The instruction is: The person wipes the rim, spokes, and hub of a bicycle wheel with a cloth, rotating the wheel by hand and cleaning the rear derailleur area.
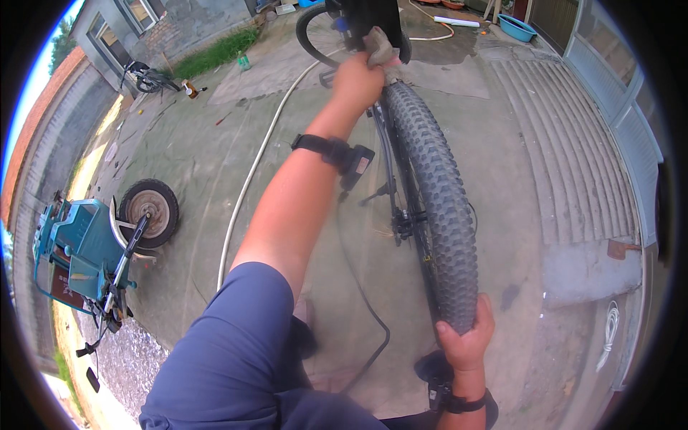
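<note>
A bicycle's knobby tire (438, 193) runs upright down the middle of the view, with its black frame tubes and derailleur (404, 224) on its left side. My left hand (359, 80), on the outstretched arm, holds a grey cloth (381, 47) at the far end of this wheel, near the bike's seat area. The thumb and fingers of my right hand (466, 338) grip the near end of the tire. Farther ahead shows the bicycle's other wheel (314, 35), partly hidden. A kickstand (373, 196) sticks out left of the rear wheel.
A pale hose (260, 156) curves over the concrete floor to the left, and a dark hose (376, 317) lies near my feet. At the left stands a teal three-wheeler (88, 263). Ridged concrete (570, 156) lies right, with a coiled white cord (611, 328). A blue basin (517, 28) sits far right.
</note>
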The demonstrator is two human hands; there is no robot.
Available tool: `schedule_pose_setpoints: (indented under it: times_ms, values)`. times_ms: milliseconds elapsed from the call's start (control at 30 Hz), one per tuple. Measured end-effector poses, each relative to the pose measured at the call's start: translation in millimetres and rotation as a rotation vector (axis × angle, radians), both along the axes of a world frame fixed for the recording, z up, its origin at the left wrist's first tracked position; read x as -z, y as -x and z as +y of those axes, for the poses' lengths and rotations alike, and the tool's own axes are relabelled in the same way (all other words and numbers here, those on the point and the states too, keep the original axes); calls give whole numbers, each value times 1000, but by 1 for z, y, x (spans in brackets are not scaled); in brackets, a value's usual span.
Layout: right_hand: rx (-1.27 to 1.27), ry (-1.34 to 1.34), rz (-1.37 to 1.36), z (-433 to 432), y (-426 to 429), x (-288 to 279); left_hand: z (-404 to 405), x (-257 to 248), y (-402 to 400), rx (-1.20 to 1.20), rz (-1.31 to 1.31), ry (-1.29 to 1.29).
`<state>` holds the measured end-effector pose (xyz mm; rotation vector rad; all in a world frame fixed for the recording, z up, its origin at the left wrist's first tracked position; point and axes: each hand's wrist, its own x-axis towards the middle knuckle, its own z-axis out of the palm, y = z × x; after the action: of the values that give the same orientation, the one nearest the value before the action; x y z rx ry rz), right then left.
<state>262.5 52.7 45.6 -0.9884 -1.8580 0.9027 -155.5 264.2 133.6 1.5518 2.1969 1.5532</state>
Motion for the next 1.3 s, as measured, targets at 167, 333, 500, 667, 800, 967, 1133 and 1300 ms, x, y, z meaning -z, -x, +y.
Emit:
schedule_pose_setpoints:
  times_ms: [167,333,500,667,800,967,1133,1300]
  values:
    - [16,-9,-20,1,-5,0,-68,-6,-3,19,-721,-308]
    - [17,-16,-18,0,-3,1,-123,-51,3,225,-887,-571]
    - [20,-15,-8,0,1,0,-136,-125,7,353,-379,-510]
    - [30,9,12,0,-1,0,-127,-178,-38,356,28,-304]
    - [22,-32,25,1,-1,0,-116,-203,-61,209,292,-184]
    - [37,-22,19,1,-4,2,-106,-205,-74,39,491,-145]
    - [21,-13,21,-1,-2,-1,-119,-189,-44,2,343,-249]
    - [4,-37,22,0,-1,2,-123,-185,-45,123,410,-325]
